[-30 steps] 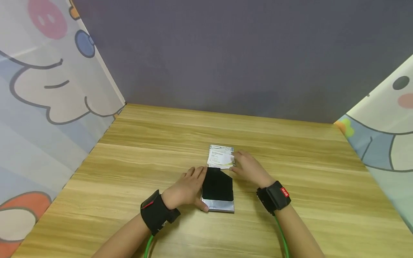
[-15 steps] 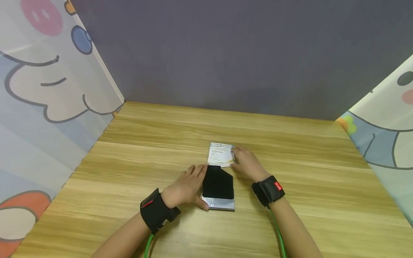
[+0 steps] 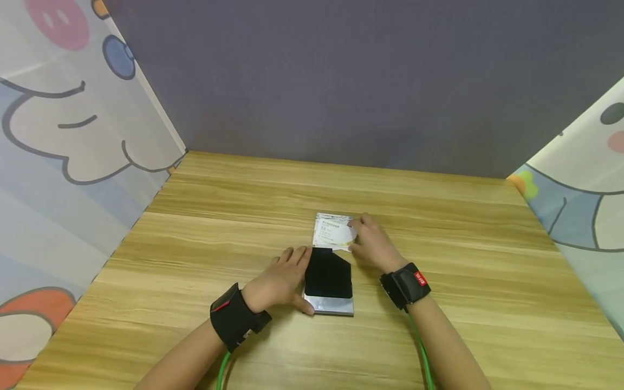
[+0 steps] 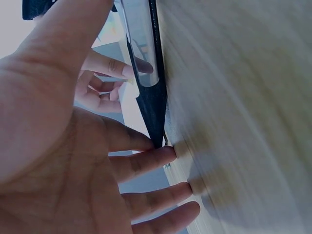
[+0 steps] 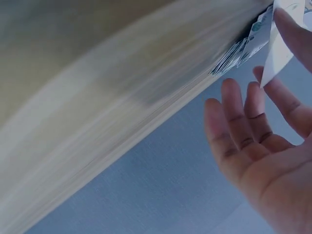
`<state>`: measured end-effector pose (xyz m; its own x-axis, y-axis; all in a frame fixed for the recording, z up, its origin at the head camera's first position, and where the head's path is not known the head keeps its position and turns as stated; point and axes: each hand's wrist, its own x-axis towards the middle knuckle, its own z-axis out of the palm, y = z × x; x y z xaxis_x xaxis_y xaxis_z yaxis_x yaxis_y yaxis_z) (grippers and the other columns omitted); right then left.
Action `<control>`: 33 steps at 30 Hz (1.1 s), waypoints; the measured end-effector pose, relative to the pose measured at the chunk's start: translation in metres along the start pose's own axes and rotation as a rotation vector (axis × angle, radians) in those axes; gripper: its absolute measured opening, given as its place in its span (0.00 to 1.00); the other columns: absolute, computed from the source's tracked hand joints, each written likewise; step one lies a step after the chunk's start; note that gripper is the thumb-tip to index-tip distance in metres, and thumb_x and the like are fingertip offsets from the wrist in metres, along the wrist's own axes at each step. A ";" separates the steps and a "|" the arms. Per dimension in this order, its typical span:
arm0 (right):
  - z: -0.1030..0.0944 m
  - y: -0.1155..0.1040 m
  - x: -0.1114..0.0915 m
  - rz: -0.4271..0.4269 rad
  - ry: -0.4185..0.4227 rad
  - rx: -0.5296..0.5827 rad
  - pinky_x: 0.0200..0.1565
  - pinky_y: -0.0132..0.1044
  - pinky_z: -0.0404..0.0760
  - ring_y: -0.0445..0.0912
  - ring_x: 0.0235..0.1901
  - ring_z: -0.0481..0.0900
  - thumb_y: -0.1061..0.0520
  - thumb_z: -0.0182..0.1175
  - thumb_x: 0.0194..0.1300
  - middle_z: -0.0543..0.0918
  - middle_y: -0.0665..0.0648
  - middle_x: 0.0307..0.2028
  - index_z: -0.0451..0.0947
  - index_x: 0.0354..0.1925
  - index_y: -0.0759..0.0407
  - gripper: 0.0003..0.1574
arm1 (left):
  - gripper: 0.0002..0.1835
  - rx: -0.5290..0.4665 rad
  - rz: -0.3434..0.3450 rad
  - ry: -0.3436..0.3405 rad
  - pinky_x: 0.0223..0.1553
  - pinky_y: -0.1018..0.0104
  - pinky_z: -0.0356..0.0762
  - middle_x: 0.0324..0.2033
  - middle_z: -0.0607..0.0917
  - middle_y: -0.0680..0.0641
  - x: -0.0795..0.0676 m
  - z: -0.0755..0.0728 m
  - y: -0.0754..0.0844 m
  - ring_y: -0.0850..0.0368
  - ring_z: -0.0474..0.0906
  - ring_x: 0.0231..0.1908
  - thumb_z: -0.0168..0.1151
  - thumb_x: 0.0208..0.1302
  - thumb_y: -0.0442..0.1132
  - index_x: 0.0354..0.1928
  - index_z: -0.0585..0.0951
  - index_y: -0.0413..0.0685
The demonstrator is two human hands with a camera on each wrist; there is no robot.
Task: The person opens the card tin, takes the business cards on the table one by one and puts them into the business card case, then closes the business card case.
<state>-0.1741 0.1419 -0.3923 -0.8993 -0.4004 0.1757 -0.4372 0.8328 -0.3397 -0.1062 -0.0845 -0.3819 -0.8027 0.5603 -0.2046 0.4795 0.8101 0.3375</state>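
A black card holder point(image 3: 329, 273) with a silver strip along its near end lies on the table. My left hand point(image 3: 278, 283) rests along its left side, fingers straight, thumb at the near left corner. In the left wrist view, those fingers point(image 4: 144, 163) reach past the holder's dark edge to the tabletop. White business cards point(image 3: 327, 218) with printed text lie at the holder's far end. My right hand point(image 3: 374, 246) pinches the right edge of one business card point(image 5: 279, 53) between thumb and index finger. Beneath it, the right wrist view shows a fanned stack of cards point(image 5: 251, 44).
The wood-grain table point(image 3: 234, 206) meets a dark grey panel point(image 3: 312, 81) at the back. Cartoon-printed sheets point(image 3: 97, 146) hang at both sides. Each wrist wears a black strap point(image 3: 405, 284) with a green cable point(image 3: 425, 357).
My right hand has shifted slightly up and left with the card it pinches, which now overlaps the other cards more evenly. My left hand has stayed at the holder.
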 end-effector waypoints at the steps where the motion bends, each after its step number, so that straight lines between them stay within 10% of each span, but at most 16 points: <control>1: 0.000 0.000 0.000 -0.001 0.010 0.001 0.41 0.48 0.77 0.54 0.38 0.72 0.62 0.70 0.44 0.74 0.65 0.40 0.74 0.48 0.71 0.30 | 0.67 0.002 0.000 -0.001 0.59 0.37 0.57 0.67 0.56 0.36 0.000 0.000 0.000 0.33 0.50 0.63 0.70 0.31 0.65 0.68 0.48 0.35; 13: -0.006 0.006 0.000 0.040 0.134 0.200 0.32 0.45 0.77 0.51 0.30 0.76 0.71 0.55 0.57 0.82 0.67 0.35 0.79 0.38 0.71 0.09 | 0.67 -0.016 -0.012 -0.028 0.60 0.36 0.54 0.69 0.52 0.37 0.000 -0.002 -0.002 0.32 0.45 0.65 0.69 0.33 0.65 0.69 0.46 0.38; 33: -0.025 -0.004 -0.009 -0.049 -0.049 0.372 0.30 0.44 0.78 0.47 0.26 0.76 0.72 0.57 0.55 0.83 0.62 0.30 0.79 0.33 0.65 0.08 | 0.67 -0.016 -0.012 -0.077 0.63 0.37 0.49 0.71 0.45 0.41 -0.001 -0.002 -0.009 0.34 0.37 0.67 0.65 0.35 0.69 0.70 0.42 0.41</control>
<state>-0.1644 0.1520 -0.3692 -0.8728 -0.4617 0.1584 -0.4451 0.6198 -0.6463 -0.1107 -0.0928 -0.3831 -0.7785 0.5626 -0.2783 0.4638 0.8143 0.3489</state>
